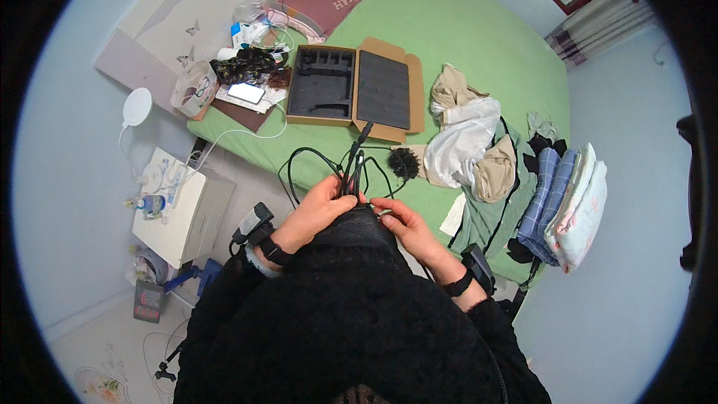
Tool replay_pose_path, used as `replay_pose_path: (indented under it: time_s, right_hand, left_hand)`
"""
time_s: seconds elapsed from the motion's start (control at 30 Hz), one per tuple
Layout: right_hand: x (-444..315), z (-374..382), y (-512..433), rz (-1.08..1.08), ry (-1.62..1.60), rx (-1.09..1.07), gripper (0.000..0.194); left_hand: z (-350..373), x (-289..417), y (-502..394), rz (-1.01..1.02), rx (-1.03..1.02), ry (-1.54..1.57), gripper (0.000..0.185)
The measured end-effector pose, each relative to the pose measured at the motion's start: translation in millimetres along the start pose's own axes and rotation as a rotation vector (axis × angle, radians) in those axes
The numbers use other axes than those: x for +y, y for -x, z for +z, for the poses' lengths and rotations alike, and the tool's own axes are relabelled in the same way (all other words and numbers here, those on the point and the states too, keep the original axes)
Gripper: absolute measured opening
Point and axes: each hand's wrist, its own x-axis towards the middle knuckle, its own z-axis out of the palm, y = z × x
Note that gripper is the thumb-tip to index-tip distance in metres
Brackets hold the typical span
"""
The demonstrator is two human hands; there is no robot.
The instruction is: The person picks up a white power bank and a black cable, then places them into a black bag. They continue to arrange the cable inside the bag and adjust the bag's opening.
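Observation:
My left hand (324, 206) is closed around a bundle of black cables (351, 171). Their loops fan out above the fingers, and a dark plug end (366, 130) sticks up at the top. Just under the bundle lies a black mesh-textured item (350, 227), against my dark clothing. At its right edge is my right hand (405, 227), its fingers partly curled. Whether those fingertips pinch something is too small to tell. Each wrist carries a black strap with a dark device.
Ahead, a green-covered bed (465, 28) bears an open cardboard box (322, 84) with black foam, a fuzzy black ball (404, 163), crumpled clothes (465, 129) and folded bedding (578, 207). A phone (245, 93) lies at left, above a white bedside cabinet (185, 202).

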Motion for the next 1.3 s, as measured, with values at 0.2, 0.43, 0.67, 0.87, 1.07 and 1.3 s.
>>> replay_pose_path:
  time_s: [0.2,0.43,0.67,0.87,1.07,1.3]
  right_hand:
    - [-8,-14,-11,-0.174,0.33,-0.16,0.041]
    - [2,-21,-25,-0.173,0.42,-0.239,0.023]
    - [-18,-31,-37,-0.72,0.914,-0.207,0.012]
    - [-40,-24,-37,-0.864,1.111,-0.184,0.016]
    - [-36,-19,-26,-0.615,0.994,0.061,0.017]
    - [-17,10,13,0.005,0.664,-0.06,0.041]
  left_hand:
    - [-3,-1,-1,-0.011,-0.04,0.02,0.015]
    - [-6,0,0,-0.024,-0.053,0.029,0.018]
    - [-7,2,4,0.001,-0.058,-0.003,0.017]
    - [-10,-1,2,-0.016,0.01,-0.098,0.016]
    - [-8,-3,2,0.017,0.095,-0.089,0.016]
    - [-1,0,1,0.013,0.119,-0.058,0.017]
